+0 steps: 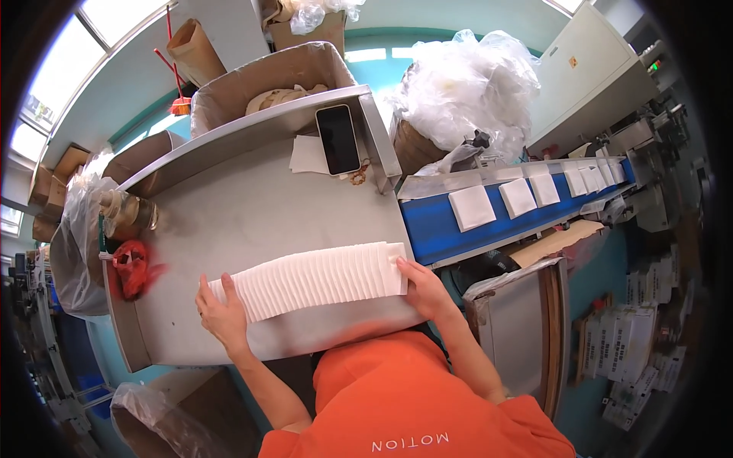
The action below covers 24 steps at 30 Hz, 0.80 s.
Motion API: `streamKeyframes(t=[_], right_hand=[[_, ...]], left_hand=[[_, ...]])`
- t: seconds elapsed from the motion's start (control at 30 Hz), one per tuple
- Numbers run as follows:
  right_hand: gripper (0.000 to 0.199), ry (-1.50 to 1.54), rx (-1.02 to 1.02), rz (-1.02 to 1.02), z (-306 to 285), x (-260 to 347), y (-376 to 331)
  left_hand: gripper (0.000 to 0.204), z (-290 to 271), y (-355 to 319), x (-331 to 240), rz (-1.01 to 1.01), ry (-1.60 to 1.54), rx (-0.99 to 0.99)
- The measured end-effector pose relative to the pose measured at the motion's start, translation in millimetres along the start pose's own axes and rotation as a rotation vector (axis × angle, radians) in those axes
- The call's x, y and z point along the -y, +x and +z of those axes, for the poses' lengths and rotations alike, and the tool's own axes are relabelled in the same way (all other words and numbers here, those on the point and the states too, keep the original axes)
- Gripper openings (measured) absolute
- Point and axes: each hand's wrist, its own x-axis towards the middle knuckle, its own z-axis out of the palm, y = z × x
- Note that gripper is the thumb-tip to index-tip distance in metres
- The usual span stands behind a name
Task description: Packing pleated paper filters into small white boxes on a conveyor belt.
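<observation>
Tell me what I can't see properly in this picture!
All in the head view:
Underside of the white pleated row: hidden by the row itself.
Right hand: some fingers hidden by the row's end.
White paper: partly covered by the black phone.
Farthest white squares: too small for details.
Orange shirt: cut off by the lower edge.

Tabletop (pixel 252 206) lies open beyond the white stack (pixel 321 280), a phone (pixel 337 139) (dark-screened) obstructing past its right half.
</observation>
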Motion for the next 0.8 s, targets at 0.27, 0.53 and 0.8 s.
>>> streamKeyframes(t=[0.27,0.53,0.8], right_hand=[[0.043,-0.181,-0.347,-0.271,-7.6,14.1,-1.3],[0.042,-0.126,-0.093,-0.094,-2.6,-2.3,4.3],[0.039,-0.621,-0.062,-0.202,-3.1,16.0,-9.6]], left_hand=[[0.057,-2.2,-1.4,-4.2,0.042,-0.05,0.039],[0.044,-3.5,49.8,76.0,-0.016,-0.36,0.148],[0.041,-6.3,52.1,81.9,-0.124,-0.699,0.285]])
